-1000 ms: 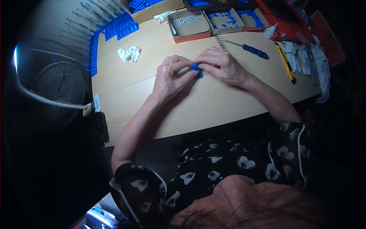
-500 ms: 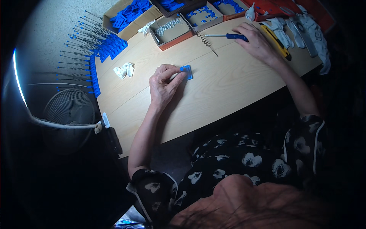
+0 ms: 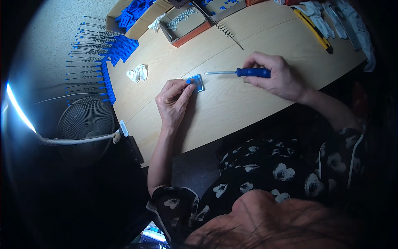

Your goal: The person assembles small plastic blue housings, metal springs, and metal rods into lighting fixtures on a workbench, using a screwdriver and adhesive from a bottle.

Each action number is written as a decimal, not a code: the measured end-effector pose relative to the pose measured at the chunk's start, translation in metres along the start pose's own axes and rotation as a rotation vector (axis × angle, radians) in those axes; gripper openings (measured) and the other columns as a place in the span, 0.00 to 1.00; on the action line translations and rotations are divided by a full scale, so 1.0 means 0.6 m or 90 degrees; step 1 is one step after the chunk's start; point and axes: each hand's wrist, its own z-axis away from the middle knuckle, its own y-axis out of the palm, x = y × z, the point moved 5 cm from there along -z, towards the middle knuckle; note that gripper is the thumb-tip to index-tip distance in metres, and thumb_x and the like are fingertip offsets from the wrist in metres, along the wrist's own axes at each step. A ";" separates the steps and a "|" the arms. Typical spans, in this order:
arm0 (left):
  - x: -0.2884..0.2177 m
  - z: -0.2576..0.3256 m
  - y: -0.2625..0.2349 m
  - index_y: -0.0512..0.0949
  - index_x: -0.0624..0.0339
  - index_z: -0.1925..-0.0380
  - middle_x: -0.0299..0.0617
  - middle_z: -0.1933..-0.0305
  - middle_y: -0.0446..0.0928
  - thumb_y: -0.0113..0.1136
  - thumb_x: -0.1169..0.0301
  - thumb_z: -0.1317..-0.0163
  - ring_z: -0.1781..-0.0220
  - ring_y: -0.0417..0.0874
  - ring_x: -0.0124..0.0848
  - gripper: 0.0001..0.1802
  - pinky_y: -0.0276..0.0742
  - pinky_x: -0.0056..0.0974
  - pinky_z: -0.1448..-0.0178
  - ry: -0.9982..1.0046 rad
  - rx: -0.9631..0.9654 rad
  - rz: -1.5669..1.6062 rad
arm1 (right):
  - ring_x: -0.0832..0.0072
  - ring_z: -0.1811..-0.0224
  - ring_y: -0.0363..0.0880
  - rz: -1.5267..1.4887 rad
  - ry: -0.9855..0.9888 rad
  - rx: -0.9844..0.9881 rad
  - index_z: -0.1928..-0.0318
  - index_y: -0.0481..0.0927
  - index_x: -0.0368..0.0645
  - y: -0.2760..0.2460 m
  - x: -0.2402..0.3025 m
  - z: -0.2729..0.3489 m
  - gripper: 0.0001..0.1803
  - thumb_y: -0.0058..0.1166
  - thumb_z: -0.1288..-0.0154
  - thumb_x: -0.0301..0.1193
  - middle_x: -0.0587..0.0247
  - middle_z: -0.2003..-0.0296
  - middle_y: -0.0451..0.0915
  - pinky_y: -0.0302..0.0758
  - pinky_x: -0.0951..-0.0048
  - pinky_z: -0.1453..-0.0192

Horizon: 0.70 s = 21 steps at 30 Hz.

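Note:
My left hand (image 3: 173, 99) pinches a small blue plastic part (image 3: 196, 82) with a rounded knob, held just over the wooden table. Its fingers cover part of the piece, so its full shape is hidden. In my right hand (image 3: 280, 79) is a screwdriver (image 3: 253, 73) with a dark blue handle, gripped by thumb and fingers. The metal shaft points left, its tip a short way right of the blue part and not touching it. A coiled metal spring (image 3: 226, 31) with a straight end lies farther back on the table.
Open boxes line the back: one of blue plastic pieces (image 3: 137, 14), one of small metal parts (image 3: 182, 20). Crumpled white paper (image 3: 137, 73) lies at left, near rows of blue pieces with springs (image 3: 120, 50). A yellow cutter (image 3: 314, 31) and white gloves (image 3: 317, 16) lie back right. A fan (image 3: 85, 118) stands left.
My right hand has lifted the screwdriver from beside the spring and brought it nearer, toward the blue part. My left hand keeps its pinch. The view has shifted slightly.

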 end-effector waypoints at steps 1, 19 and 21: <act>0.000 0.000 0.001 0.89 0.64 0.59 0.39 0.63 0.83 0.73 0.76 0.39 0.68 0.79 0.21 0.08 0.74 0.27 0.64 -0.001 0.002 -0.001 | 0.76 0.61 0.81 -0.002 0.001 -0.001 0.52 0.79 0.38 0.009 0.001 -0.003 0.13 0.65 0.33 0.28 0.63 0.61 0.80 0.80 0.73 0.56; -0.007 0.003 -0.002 0.89 0.64 0.59 0.40 0.64 0.84 0.72 0.77 0.39 0.67 0.80 0.23 0.08 0.74 0.28 0.63 0.022 -0.020 -0.016 | 0.74 0.59 0.77 0.165 -0.114 -0.044 0.58 0.81 0.36 0.044 0.007 -0.021 0.09 0.65 0.33 0.29 0.64 0.60 0.73 0.79 0.70 0.54; -0.003 0.003 0.000 0.89 0.64 0.59 0.40 0.64 0.85 0.72 0.77 0.39 0.66 0.80 0.23 0.08 0.74 0.28 0.63 -0.003 -0.008 0.012 | 0.74 0.59 0.76 0.160 -0.107 -0.041 0.58 0.81 0.36 0.041 0.008 -0.020 0.09 0.65 0.33 0.29 0.64 0.60 0.73 0.79 0.70 0.54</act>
